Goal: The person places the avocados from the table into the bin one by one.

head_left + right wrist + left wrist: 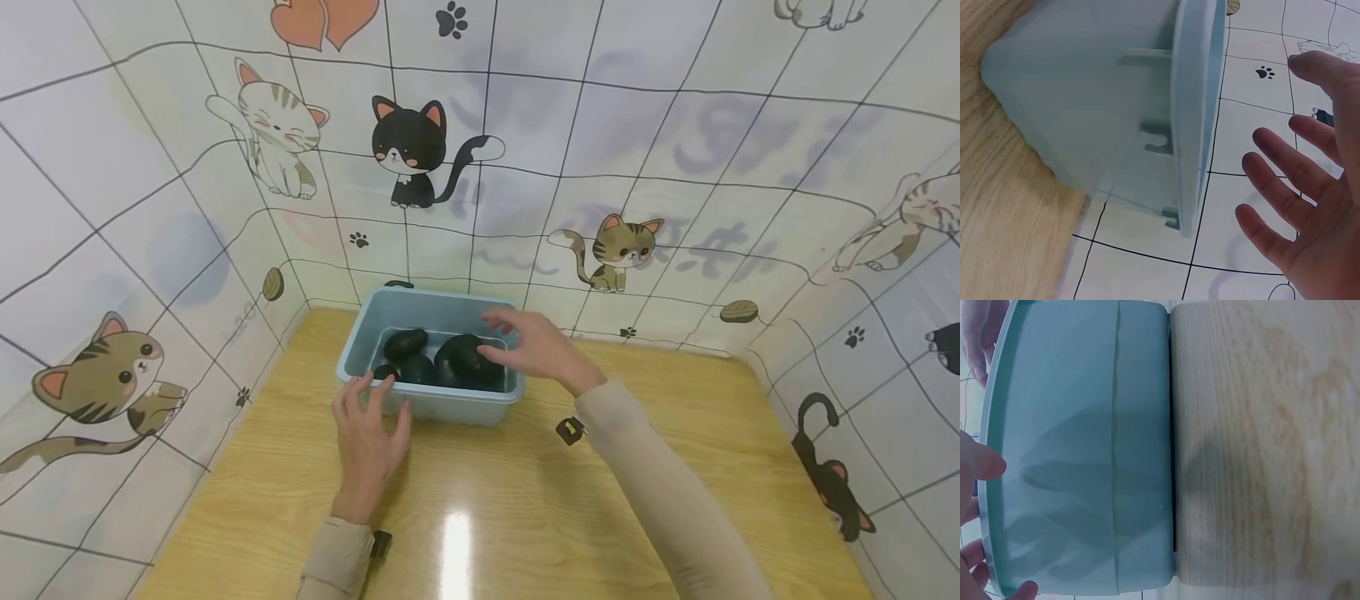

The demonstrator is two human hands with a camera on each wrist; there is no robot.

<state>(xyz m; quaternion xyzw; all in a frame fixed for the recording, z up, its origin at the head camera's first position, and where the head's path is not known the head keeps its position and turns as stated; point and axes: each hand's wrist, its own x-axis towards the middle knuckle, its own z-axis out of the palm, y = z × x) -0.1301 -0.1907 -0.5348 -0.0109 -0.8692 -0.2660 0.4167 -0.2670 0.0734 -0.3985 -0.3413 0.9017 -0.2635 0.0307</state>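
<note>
A light blue plastic bin holds several glossy, dark green rounded things, among them a large one at the right and an oval one at the left. My left hand is at the bin's front left, fingers spread and fingertips right at the rim. In the left wrist view its fingers lie along that rim, beside the bin's outer wall. Over the bin's right end hovers my right hand, fingers apart and holding nothing. The right wrist view shows its palm beside the rim.
The bin stands on a wood-grain table, close to the back wall with its grid and cat drawings. More printed wall rises on the left and right. A small dark device shows by the right sleeve, another by the left.
</note>
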